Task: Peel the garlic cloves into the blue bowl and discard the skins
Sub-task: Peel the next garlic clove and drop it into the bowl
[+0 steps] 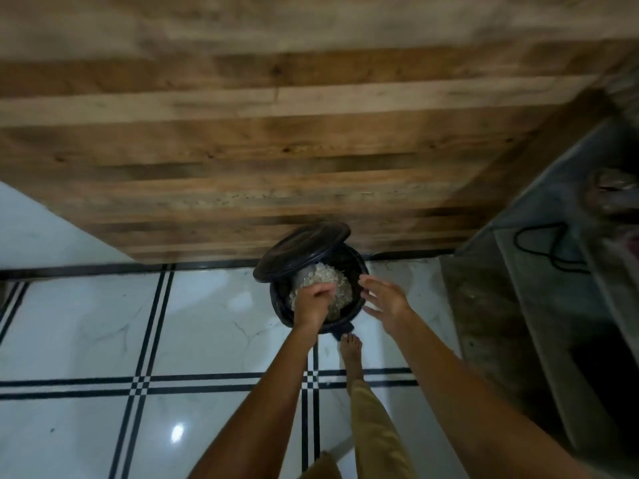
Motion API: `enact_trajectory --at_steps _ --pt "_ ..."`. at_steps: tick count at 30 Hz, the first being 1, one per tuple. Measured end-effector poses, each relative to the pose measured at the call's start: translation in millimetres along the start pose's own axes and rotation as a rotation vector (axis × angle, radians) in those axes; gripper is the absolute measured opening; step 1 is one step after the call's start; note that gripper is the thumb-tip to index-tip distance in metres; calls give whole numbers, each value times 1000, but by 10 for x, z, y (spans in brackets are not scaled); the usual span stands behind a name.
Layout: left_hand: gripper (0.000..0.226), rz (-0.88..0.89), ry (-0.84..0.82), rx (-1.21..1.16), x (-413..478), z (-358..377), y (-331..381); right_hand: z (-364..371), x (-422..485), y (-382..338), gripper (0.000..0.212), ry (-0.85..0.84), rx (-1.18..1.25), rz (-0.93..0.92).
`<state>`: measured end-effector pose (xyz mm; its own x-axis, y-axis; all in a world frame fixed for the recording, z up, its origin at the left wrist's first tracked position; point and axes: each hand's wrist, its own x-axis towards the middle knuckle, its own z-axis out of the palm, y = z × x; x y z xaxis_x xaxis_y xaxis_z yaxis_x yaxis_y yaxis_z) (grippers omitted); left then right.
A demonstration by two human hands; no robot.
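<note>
While in L hand (pixel 313 304), bowl (pixel 305 272) aslant

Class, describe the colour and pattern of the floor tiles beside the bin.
Glossy white floor tiles crossed by paired black lines; head view.

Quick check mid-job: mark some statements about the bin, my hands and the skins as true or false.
1. The lid is shut. False: it stands raised and the bin is open.
2. The left hand grips a container of pale skins tilted over the bin. True.
3. The right hand holds a knife. False: it is open and holds nothing.
4. A bare foot is at the bin's base. True.
5. The bin stands on a table. False: it stands on the tiled floor.
</note>
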<state>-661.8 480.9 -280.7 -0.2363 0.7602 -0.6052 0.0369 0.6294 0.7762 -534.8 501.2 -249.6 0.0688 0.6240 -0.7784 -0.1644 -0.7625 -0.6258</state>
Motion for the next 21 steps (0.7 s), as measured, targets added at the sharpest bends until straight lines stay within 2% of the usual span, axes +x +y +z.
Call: enact_trajectory --at_steps 2,5,8,11,15,19,21 --pt "20 90 -106 78 -516 158 407 -234 -578 -217 29 21 22 -66" --pt "23 223 -275 173 -1305 573 889 -816 -1463 -420 19 160 28 -252" --pt "25 312 -484 279 -2145 1197 1187 -1669 -2291 -405 17 373 -7 -455" --pt "25 382 -705 401 -2978 1979 1257 -2607 -3098 -166 21 670 -41 -531" --pt "22 513 -992 504 -4177 3017 939 -3685 -4143 563 25 1065 29 -486" --pt "24 435 -1300 627 -5502 3690 228 -4456 -5088 1546 24 1366 107 -355" --pt "25 477 -1390 681 -6043 3910 -145 -4735 -5504 2045 23 1454 195 -294"
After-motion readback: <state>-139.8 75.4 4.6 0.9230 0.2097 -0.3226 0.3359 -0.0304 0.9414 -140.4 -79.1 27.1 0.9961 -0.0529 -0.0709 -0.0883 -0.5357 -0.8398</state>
